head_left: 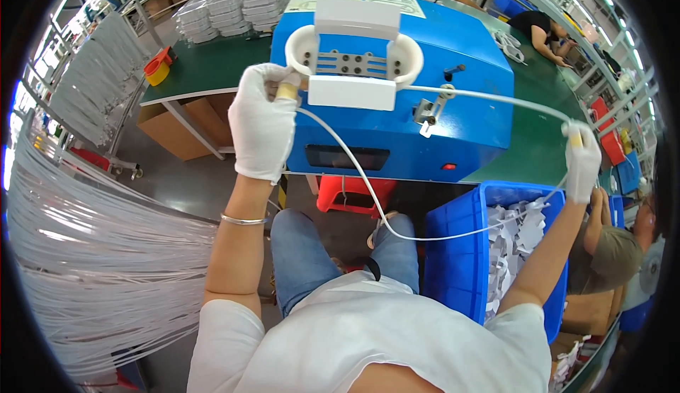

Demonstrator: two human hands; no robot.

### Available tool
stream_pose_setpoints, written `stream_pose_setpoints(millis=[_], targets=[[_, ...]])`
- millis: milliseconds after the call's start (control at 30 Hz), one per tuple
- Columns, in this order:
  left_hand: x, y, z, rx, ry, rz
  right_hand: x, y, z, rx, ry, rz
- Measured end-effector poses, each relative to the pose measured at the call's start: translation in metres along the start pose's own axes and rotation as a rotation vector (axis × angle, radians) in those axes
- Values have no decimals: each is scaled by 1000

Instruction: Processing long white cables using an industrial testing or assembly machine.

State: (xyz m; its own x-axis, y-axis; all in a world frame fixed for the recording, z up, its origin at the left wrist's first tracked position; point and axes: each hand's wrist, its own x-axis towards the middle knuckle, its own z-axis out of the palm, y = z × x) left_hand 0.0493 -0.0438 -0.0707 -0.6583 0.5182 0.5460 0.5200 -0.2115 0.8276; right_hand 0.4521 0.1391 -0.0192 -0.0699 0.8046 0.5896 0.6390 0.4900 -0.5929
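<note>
A white cable (365, 180) runs between my two gloved hands. My left hand (262, 127) is closed in a pinch on it, against the left side of a white winding holder (352, 93) on the front of a blue machine (467, 74). To the right, my right hand (582, 166) grips the cable with closed fingers, out past the machine's edge. One stretch goes nearly straight from the holder to my right hand. Another hangs in a loose loop from my left hand, over my lap, toward the right. Some finger covers look yellowish.
A blue bin (453, 251) with white scraps stands at my right. Long white cables (106, 265) hang at my left. Stacked clear trays (241, 3) and a yellow-and-red tape roll (157, 67) lie on the green table (191, 74). A red stool (354, 194) is underneath. Other people sit nearby.
</note>
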Motion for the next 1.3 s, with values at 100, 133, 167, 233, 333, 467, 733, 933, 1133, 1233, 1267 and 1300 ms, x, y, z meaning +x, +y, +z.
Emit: stream_pose_setpoints(millis=[100,133,167,233,333,467,733,933,1133,1233,1267,1300], targets=[[-4,-10,-7,69,35,35,44,-2,40,53,-105,-87],[-5,-13,-8,120,58,106,53,-2,53,65,-127,-121],[-8,-12,-7,101,52,110,65,13,62,72,-198,-161],[-21,-8,-9,76,33,-47,75,39,78,53,-301,-119],[-47,-13,-32,19,-12,-126,64,22,80,21,-333,20],[-63,-12,-58,-144,-278,-394,54,15,59,157,-197,79],[-27,30,-11,-531,-536,-358,31,22,29,178,-202,134],[-33,28,-25,-500,-968,-316,24,52,5,187,-225,209],[-40,29,-47,-138,-1499,-515,17,86,-11,287,-200,277],[-62,13,-38,-197,-1553,-413,12,85,-12,325,-221,311],[-70,9,-31,-231,-1587,-377,11,83,-11,324,-220,312],[-79,4,-23,-265,-1621,-341,9,77,-9,324,-224,296]])
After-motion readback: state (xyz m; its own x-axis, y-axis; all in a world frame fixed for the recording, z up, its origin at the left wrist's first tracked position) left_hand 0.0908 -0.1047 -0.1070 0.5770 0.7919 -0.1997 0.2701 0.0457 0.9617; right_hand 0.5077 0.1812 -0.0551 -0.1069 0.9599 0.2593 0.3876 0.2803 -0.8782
